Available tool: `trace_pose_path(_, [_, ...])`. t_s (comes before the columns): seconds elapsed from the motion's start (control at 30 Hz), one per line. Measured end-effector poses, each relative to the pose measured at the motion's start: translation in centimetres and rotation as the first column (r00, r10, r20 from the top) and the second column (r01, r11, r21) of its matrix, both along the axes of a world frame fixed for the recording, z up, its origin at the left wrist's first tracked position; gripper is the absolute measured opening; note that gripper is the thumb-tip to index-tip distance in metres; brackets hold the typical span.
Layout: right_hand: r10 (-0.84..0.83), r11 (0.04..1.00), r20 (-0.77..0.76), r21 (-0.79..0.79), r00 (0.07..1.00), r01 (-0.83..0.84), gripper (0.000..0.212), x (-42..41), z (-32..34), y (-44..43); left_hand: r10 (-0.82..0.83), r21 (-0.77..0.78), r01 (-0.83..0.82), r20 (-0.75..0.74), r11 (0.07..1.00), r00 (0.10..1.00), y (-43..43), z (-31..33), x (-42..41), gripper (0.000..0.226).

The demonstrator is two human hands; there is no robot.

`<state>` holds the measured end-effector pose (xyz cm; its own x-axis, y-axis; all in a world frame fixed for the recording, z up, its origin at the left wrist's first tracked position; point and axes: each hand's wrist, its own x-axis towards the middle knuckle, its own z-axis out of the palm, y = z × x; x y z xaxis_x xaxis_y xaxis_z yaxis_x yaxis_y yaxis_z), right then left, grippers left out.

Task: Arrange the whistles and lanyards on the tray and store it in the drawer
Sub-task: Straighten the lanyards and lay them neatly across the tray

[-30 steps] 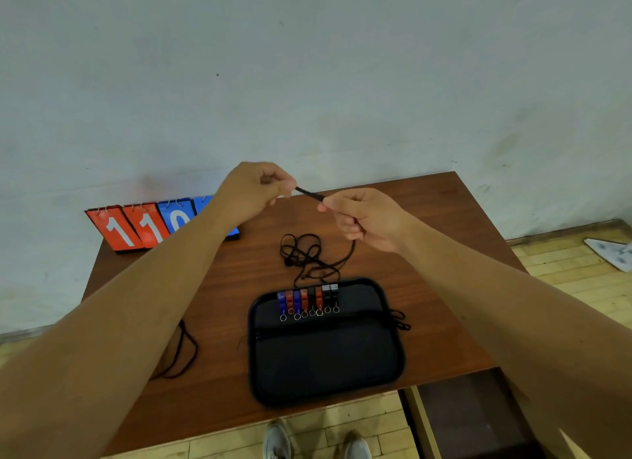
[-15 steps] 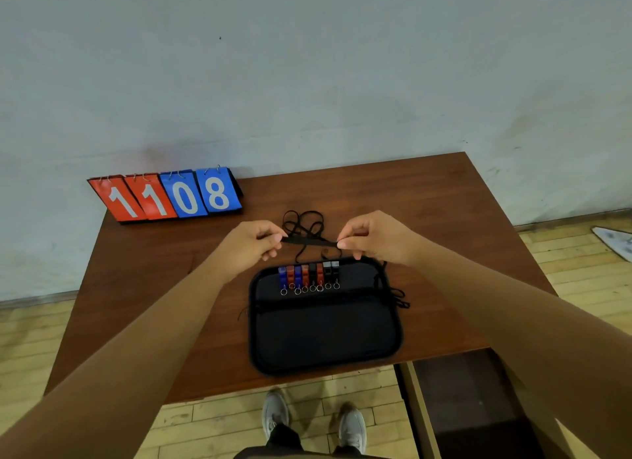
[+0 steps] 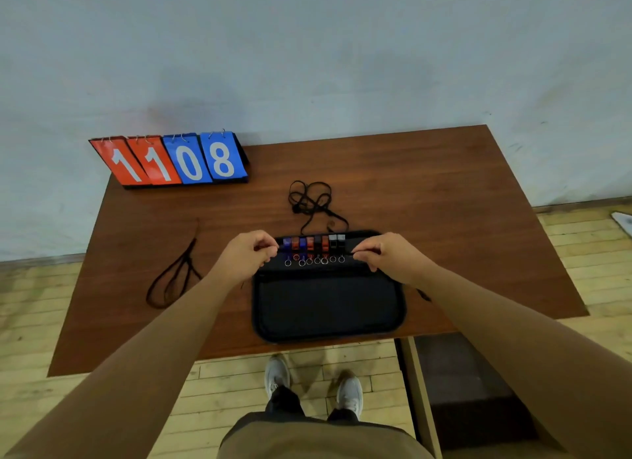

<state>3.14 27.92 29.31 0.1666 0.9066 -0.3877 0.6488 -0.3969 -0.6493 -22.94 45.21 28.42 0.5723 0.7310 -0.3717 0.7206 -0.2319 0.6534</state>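
The left hand (image 3: 248, 253) and right hand (image 3: 386, 255) each pinch one end of a thin black cord lanyard (image 3: 316, 251). It runs left to right across the coloured plastic whistles (image 3: 309, 242) on the black fabric tray (image 3: 325, 304).

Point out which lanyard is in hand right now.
The stretched lanyard, pinched between left hand and right hand over the whistles on the tray. The tangled lanyard beyond it and the looped lanyard further left lie untouched.
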Motion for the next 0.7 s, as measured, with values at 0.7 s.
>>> trace_pose_path(0.7, [-0.008,0.972,0.274,-0.223,0.962,0.072,0.019,2.1,-9.7,-3.9,-0.002,0.122,0.023,-0.166,0.992,0.986,-0.9,-9.7,-4.8,0.008])
